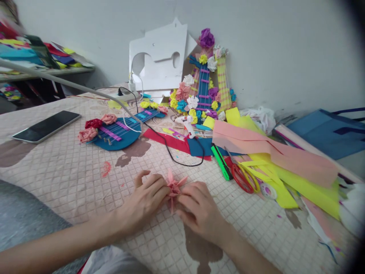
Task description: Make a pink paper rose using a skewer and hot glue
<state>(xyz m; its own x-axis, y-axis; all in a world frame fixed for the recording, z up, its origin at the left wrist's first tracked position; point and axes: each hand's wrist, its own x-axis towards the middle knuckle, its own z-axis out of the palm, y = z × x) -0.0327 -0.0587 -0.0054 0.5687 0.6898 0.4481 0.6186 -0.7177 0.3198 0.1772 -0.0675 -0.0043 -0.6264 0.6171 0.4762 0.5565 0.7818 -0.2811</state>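
Note:
Between my two hands is a pink paper flower (174, 186) with narrow pointed petals sticking out around a crumpled centre. My left hand (151, 196) grips its left side, fingers curled and thumb raised. On the other side, my right hand (198, 207) pinches the right and lower petals with bent fingers. The fingertips partly cover the flower. Beyond my left hand lies a blue paper guitar (125, 131) with purple strips, strings and red and pink paper roses (92, 123). A white glue gun (186, 123) rests farther back, its black cord (168, 150) looping toward me.
Right of my hands lie a green box cutter (221, 163), red-and-yellow scissors (242, 179), a tape roll (268, 191) and pink and yellow paper sheets (273, 152). A phone (47, 125) is at left. More flower-covered paper guitars (203, 87) lean on the wall. A white cable (71, 85) crosses the upper left.

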